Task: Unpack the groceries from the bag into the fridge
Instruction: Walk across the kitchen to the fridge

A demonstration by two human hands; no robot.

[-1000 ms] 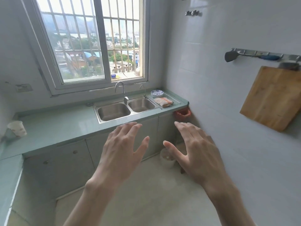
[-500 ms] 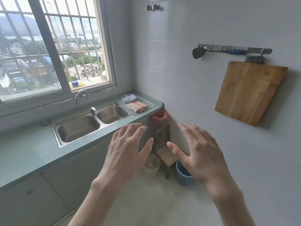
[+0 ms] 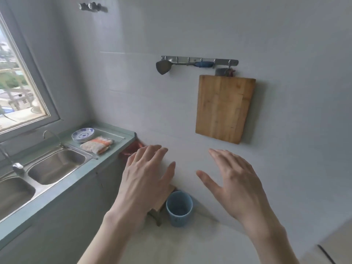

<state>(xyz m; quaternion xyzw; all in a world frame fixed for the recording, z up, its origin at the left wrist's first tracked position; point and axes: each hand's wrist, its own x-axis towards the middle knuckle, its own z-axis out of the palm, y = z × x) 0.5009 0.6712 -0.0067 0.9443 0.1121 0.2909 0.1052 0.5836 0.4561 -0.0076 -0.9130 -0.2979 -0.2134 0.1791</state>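
My left hand [image 3: 144,180] is held out in front of me, palm down, fingers spread, holding nothing. My right hand [image 3: 234,181] floats beside it to the right, also spread and holding nothing. Both hover in the air over the floor, facing the white tiled wall. No grocery bag and no fridge show in this view. A red-orange plastic bag [image 3: 131,147] hangs at the end of the counter, partly hidden behind my left hand.
A green counter [image 3: 76,185] with a double steel sink [image 3: 55,166] runs along the left under the window. Blue-patterned plates [image 3: 83,134] and a packet of noodles [image 3: 97,145] lie at its end. A blue bin [image 3: 179,208] and small wooden stool [image 3: 162,204] stand on the floor. A cutting board [image 3: 222,107] hangs on the wall.
The view has swung to the right, away from the window toward the tiled wall. The sink has slid to the left edge. Both hands stay spread and keep their pose.
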